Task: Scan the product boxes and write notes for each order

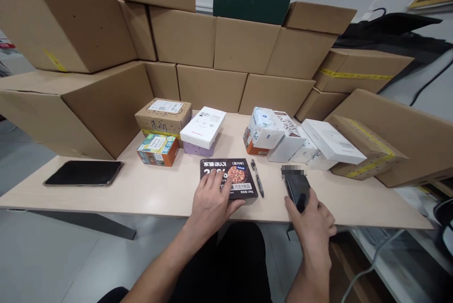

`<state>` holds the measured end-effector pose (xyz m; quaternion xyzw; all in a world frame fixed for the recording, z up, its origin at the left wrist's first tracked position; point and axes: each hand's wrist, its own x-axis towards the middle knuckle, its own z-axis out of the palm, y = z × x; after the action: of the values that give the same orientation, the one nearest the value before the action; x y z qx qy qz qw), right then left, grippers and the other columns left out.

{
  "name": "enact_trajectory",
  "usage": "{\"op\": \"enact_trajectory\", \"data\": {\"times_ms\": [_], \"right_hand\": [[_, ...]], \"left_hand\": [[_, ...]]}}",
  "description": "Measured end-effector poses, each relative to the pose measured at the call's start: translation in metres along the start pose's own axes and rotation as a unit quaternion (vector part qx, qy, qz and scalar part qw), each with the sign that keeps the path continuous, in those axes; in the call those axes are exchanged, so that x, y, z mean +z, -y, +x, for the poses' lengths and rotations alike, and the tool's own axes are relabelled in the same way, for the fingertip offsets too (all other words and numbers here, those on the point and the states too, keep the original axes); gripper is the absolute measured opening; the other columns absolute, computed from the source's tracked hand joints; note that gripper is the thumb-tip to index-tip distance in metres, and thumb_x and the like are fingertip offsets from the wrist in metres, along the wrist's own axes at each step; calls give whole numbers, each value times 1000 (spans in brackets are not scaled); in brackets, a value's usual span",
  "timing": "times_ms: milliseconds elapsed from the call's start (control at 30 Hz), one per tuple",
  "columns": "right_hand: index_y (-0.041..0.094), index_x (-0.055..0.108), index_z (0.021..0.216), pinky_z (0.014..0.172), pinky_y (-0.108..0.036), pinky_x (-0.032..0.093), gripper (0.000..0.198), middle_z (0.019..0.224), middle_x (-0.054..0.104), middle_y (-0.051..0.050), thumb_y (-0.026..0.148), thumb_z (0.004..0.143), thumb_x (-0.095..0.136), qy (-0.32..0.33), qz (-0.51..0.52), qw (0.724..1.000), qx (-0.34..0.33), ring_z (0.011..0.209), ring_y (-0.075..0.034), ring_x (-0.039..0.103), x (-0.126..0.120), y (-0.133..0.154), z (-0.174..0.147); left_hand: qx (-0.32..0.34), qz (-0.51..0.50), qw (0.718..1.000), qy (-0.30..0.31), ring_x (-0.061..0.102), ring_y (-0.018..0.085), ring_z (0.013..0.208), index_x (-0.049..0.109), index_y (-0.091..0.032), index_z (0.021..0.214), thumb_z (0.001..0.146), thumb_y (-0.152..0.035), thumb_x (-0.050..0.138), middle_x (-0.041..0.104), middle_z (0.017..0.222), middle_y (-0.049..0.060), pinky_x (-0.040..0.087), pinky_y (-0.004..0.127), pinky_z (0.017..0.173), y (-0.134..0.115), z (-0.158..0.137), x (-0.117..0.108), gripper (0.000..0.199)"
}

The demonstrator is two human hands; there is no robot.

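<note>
A flat black chocolate box (244, 189) with white lettering lies near the table's front edge. My left hand (212, 199) rests on its left half, fingers stretched out over the lid and covering part of the print. To the right, my right hand (313, 218) has its thumb and fingers around the lower end of a black phone-like device (297, 187), which is low over or on the table; its far end is blurred out. Between the two hands, just beside the chocolate box, a dark pen (257, 178) lies on the tabletop.
A large phone (84, 172) lies at the left. Behind are a small orange-and-blue carton (158, 149), a brown parcel (163, 116), a white box (203, 127) on a purple one, and several white boxes (334, 140). Stacked cardboard boxes (212, 88) wall the table's (155, 194) back.
</note>
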<state>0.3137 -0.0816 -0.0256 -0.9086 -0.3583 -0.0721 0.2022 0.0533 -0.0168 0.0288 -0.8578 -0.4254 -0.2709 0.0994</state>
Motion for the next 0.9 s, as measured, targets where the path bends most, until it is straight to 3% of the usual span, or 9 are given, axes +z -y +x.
{"op": "enact_trajectory", "data": {"times_ms": [133, 233, 333, 500, 667, 900], "right_hand": [[8, 50, 142, 95, -63, 37, 77, 123, 57, -29, 60, 85, 46, -58, 37, 997, -25, 113, -46, 52, 5, 0, -3], [1, 50, 139, 99, -60, 37, 83, 119, 59, -31, 63, 84, 46, -68, 111, 990, -55, 112, -44, 55, 0, -1, -9], [5, 47, 142, 102, -56, 38, 86, 129, 57, -28, 66, 81, 50, -48, 204, 976, -64, 121, -43, 52, -15, 11, -23], [18, 40, 149, 105, -51, 41, 79, 143, 50, -19, 59, 84, 59, -44, 330, 934, -126, 131, -35, 48, -36, 62, -57], [20, 35, 151, 105, -54, 40, 74, 141, 50, -19, 49, 88, 61, -73, 339, 905, -247, 130, -33, 46, -22, 98, -77], [20, 34, 151, 102, -56, 41, 71, 138, 50, -19, 47, 90, 59, -61, 316, 908, -270, 126, -34, 46, -14, 102, -82]], "left_hand": [[1, -32, 999, -8, 58, 36, 123, 59, -13, 128, 90, -55, 60, 67, 124, 16, 49, 50, 102, 6, -4, -7, 57], [-2, -56, 998, -21, 57, 34, 124, 62, -15, 124, 92, -52, 58, 68, 122, 13, 48, 51, 105, 11, -9, -7, 49], [-1, -69, 997, -36, 57, 32, 123, 63, -16, 121, 92, -49, 59, 68, 123, 13, 47, 52, 107, 13, -11, -2, 44], [-16, -68, 996, -51, 58, 32, 123, 63, -14, 121, 92, -47, 60, 67, 124, 15, 47, 53, 108, 10, -12, 4, 43], [-26, -84, 996, -23, 56, 32, 127, 56, -11, 130, 92, -42, 58, 63, 132, 17, 43, 53, 113, 9, -13, 1, 49], [-51, -104, 993, -14, 52, 31, 134, 41, -7, 144, 88, -33, 56, 55, 143, 20, 40, 53, 115, 9, -17, 4, 63]]}}
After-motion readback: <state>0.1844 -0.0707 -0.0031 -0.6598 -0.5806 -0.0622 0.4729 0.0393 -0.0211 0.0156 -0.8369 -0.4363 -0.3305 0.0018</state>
